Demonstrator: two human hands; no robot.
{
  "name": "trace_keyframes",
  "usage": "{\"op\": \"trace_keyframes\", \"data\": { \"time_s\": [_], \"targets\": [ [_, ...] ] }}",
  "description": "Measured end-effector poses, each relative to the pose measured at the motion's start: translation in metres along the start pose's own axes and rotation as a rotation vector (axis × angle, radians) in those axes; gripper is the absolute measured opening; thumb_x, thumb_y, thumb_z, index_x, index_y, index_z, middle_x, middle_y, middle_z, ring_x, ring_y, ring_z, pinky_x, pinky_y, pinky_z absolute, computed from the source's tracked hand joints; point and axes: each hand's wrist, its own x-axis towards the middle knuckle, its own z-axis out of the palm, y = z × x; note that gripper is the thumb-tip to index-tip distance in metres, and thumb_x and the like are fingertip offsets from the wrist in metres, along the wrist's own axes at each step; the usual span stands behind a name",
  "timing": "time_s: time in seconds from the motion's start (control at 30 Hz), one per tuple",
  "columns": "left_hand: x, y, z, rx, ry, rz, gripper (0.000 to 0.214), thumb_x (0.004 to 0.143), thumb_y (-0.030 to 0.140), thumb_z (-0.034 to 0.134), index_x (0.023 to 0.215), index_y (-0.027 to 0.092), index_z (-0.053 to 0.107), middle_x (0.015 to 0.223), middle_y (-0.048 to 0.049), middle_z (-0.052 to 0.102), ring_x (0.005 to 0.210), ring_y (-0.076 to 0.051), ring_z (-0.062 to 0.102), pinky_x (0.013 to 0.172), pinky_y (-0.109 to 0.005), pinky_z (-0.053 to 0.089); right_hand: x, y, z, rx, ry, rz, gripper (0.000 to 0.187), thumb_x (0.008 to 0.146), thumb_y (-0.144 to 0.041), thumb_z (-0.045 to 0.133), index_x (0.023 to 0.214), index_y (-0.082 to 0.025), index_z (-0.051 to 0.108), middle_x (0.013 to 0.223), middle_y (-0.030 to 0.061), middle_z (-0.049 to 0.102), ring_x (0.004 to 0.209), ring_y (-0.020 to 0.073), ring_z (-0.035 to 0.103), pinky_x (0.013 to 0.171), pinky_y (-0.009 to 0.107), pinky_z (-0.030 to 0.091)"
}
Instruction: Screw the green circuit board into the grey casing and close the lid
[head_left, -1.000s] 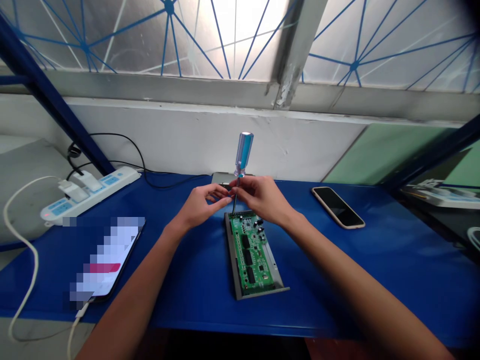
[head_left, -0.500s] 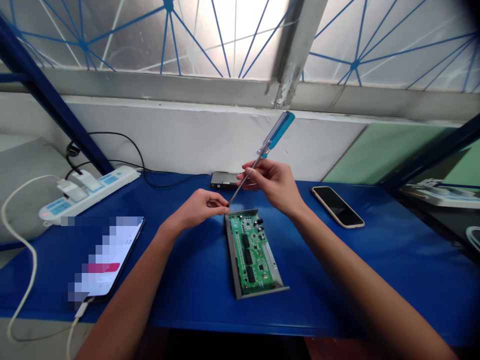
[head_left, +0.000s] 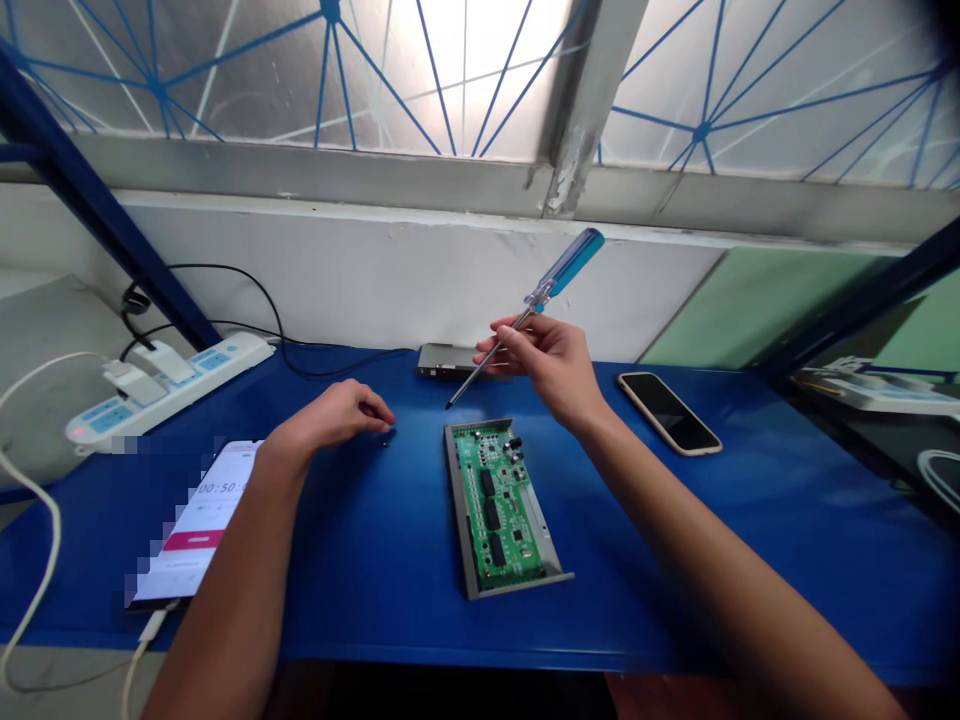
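A green circuit board (head_left: 500, 503) lies in a grey metal tray (head_left: 457, 520) on the blue table (head_left: 750, 560). My right hand (head_left: 551, 365) pinches the shaft of a blue-handled screwdriver (head_left: 525, 312), held tilted above the board's far end, tip pointing down-left. My left hand (head_left: 334, 415) rests on the table left of the board, fingers curled downward. A tiny dark screw (head_left: 385, 441) lies on the table just by its fingertips.
A phone with a lit screen (head_left: 196, 520) lies at the left, cabled. A white power strip (head_left: 161, 385) sits at the back left. A dark phone (head_left: 669, 412) lies to the right. A grey cover (head_left: 446, 361) lies against the wall behind the board.
The screwdriver was lifted off the board's far corner and tilted to the right. My left hand left its tip and moved left down to the table, where a small screw now lies.
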Motion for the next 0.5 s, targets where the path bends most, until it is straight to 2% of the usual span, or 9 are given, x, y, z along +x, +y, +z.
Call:
{"op": "trace_keyframes", "data": {
  "time_s": [0.07,0.17,0.33,0.43,0.5],
  "targets": [
    [-0.001,0.001,-0.002,0.071,0.034,-0.015,0.014,0.066,0.030,0.077,0.078,0.025,0.084,0.085,-0.0080,0.079,0.076,-0.024,0.072,0.064,-0.029,0.053,0.000,-0.001,0.000,0.000,0.009,0.001,0.028,0.086,-0.042,0.072,0.098,-0.018,0.064,0.090,0.0094,0.078,0.084,0.0225,0.078,0.078,0.038,0.065],
    [-0.003,0.016,-0.001,0.115,0.051,0.025,0.021,0.070,0.033,0.078,0.088,0.026,0.083,0.104,-0.0091,0.074,0.093,-0.027,0.069,0.079,-0.034,0.053,0.001,-0.004,-0.003,-0.018,0.026,-0.003,0.028,0.087,-0.043,0.071,0.098,-0.018,0.063,0.090,0.0089,0.078,0.084,0.0221,0.078,0.079,0.038,0.065],
    [-0.015,0.061,0.022,0.095,-0.186,0.249,0.029,0.080,0.027,0.073,0.109,0.030,0.075,0.128,-0.0048,0.065,0.118,-0.026,0.058,0.104,-0.041,0.043,-0.005,-0.003,-0.016,-0.020,0.056,-0.013,0.032,0.085,-0.045,0.074,0.099,-0.017,0.065,0.089,0.0091,0.079,0.080,0.0223,0.078,0.074,0.037,0.065],
    [-0.022,0.080,0.042,0.268,-0.181,0.176,0.039,0.070,0.026,0.084,0.108,0.029,0.072,0.128,-0.0052,0.062,0.117,-0.031,0.054,0.102,-0.046,0.042,-0.015,0.007,-0.030,-0.045,0.094,-0.010,0.034,0.085,-0.047,0.075,0.099,-0.017,0.067,0.087,0.0096,0.079,0.078,0.0222,0.078,0.066,0.033,0.063],
    [-0.025,0.087,0.051,0.327,-0.167,0.195,0.047,0.066,0.030,0.089,0.110,0.028,0.071,0.132,-0.0062,0.058,0.120,-0.032,0.051,0.100,-0.046,0.042,-0.022,0.016,-0.041,-0.062,0.138,-0.017,0.035,0.085,-0.047,0.075,0.099,-0.016,0.069,0.088,0.0103,0.079,0.078,0.0221,0.077,0.059,0.030,0.060]
  ]
}}
